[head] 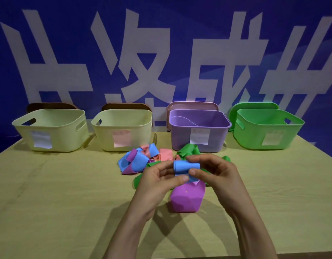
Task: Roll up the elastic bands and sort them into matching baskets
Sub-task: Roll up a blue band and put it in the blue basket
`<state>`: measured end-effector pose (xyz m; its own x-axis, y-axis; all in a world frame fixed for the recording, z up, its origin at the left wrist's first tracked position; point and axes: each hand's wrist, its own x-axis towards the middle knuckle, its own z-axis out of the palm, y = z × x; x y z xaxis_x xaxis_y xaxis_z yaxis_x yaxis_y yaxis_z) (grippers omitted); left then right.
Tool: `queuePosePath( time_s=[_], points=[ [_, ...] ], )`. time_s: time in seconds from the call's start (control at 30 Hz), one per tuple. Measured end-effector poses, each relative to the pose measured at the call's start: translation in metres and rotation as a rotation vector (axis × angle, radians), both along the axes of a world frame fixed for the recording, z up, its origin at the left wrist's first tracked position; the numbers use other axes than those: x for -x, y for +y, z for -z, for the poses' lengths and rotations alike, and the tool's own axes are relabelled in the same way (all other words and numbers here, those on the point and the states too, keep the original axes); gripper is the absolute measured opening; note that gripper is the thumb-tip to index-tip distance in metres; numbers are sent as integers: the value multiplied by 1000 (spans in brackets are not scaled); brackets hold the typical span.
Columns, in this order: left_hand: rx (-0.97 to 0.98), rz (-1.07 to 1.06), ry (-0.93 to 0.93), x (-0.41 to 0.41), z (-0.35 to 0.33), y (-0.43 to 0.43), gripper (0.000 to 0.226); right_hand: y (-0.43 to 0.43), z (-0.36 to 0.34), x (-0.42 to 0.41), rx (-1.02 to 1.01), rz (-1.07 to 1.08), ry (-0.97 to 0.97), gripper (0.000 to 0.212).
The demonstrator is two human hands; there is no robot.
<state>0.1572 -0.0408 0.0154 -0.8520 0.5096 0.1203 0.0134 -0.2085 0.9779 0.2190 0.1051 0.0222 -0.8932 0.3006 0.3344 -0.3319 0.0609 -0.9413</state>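
Note:
Both hands hold a rolled blue elastic band [185, 166] above the table's middle. My left hand [157, 182] pinches its left end with thumb and fingers, and my right hand [215, 174] pinches its right end. Under the hands lies a loose purple band [187, 200]. Behind them is a tangle of blue, purple, pink and green bands [140, 159]. Along the back stand a cream basket [55, 130] with a white label, a cream basket [124, 129] with a pink label, a purple basket [198, 131] and a green basket [267, 131].
The wooden table [58, 193] reaches the blue wall with large white characters. Lids stand behind each basket. A pale band seems to lie inside the purple basket.

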Motion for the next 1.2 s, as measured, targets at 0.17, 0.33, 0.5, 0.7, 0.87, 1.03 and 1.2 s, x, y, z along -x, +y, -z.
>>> queuePosePath(
  time_s=[0.17,0.33,0.5,0.7,0.87,1.03,1.2],
  points=[
    [-63,-44,-63,2,0,3,22,2,3,2,-6,-50,-17,27],
    [-40,-43,-52,4,1,2,26,1,0,3,22,-47,-80,27],
    [-20,-50,-23,7,3,2,26,-3,4,11,-6,-19,-194,25],
    [-33,-60,-13,11,5,1,23,-8,7,17,92,40,-162,6],
    [-1,-83,54,13,5,-3,25,-11,8,17,111,49,-140,10],
    [16,-134,86,12,1,-5,8,-14,7,18,43,63,-102,19],
    [159,-94,113,14,3,-16,19,-20,5,18,-11,68,-95,33]
  ],
)
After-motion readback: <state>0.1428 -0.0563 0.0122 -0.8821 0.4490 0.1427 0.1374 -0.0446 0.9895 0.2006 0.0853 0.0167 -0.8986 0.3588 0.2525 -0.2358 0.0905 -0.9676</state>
